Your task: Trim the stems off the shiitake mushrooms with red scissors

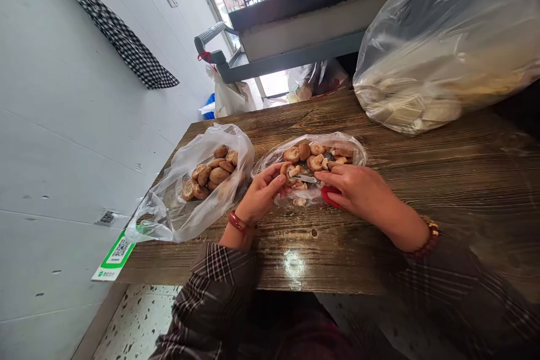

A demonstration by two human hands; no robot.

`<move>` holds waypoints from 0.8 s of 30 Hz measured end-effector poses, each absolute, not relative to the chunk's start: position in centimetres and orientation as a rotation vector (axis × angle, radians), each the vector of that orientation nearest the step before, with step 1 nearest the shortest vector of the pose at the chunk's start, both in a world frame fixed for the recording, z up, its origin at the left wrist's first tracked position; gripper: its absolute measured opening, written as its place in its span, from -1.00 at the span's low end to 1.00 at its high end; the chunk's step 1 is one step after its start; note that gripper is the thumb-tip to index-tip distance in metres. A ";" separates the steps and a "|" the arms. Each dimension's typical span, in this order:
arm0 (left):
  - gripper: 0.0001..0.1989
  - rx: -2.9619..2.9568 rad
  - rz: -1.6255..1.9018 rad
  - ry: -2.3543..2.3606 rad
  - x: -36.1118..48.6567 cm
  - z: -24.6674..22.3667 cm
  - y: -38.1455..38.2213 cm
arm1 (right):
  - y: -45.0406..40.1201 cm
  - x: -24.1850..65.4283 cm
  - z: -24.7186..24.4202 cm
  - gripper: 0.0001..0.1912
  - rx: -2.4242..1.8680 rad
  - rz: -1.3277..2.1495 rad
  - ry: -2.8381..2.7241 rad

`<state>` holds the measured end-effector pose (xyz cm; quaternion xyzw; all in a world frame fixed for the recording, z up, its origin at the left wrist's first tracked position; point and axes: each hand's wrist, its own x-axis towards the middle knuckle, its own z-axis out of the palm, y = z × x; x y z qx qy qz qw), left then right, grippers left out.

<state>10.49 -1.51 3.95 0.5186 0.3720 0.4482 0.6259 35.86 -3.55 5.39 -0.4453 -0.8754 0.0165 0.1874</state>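
Note:
Between the thumb and fingers of my left hand is a brown mushroom, its pale stem pointing right. My right hand is closed around red-handled scissors, whose metal blades lie at the mushroom's stem. Both hands are over the near side of a clear plastic bag that holds several mushrooms and some cut pieces. To the left, an open whitish plastic bag holds several whole brown mushrooms.
The bags rest on a dark wooden table. A large clear bag of pale pieces stands at the back right. A green QR code card is at the table's left corner, by the white wall. Behind the table is a grey metal frame.

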 end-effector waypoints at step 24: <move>-0.50 1.273 0.854 0.623 12.6 3.9 -2.7 | -2.0 34.0 2.9 -0.36 -0.943 1.209 -1.310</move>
